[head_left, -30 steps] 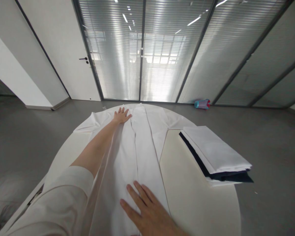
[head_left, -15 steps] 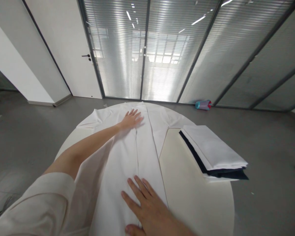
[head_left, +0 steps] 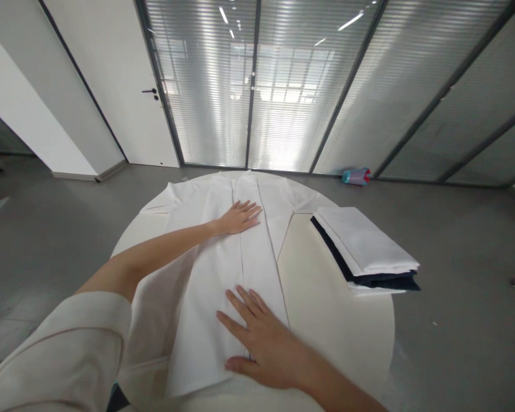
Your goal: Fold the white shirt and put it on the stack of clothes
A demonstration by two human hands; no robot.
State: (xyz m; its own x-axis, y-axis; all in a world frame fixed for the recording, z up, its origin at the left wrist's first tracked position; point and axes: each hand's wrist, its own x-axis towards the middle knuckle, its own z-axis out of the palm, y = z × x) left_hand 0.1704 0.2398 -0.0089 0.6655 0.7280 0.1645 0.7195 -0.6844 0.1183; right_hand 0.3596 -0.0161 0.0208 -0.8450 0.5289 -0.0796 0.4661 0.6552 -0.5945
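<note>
Garment (head_left: 212, 280) of white cloth is lying on the table (head_left: 330, 320), directly beneath the left hand (head_left: 239, 218) and right hand (head_left: 261, 343). Both are resting flat, fingers slightly parted on the left, wide on the right; a folded stack (head_left: 364, 243) is sitting to their right.

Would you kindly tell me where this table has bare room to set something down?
The largest bare patch of the table lies between the shirt, the stack and the right arm. A smaller one sits at left, between the shirt's sleeve and the left arm. The middle is crowded: the left hand and right hand lie on the shirt.
</note>
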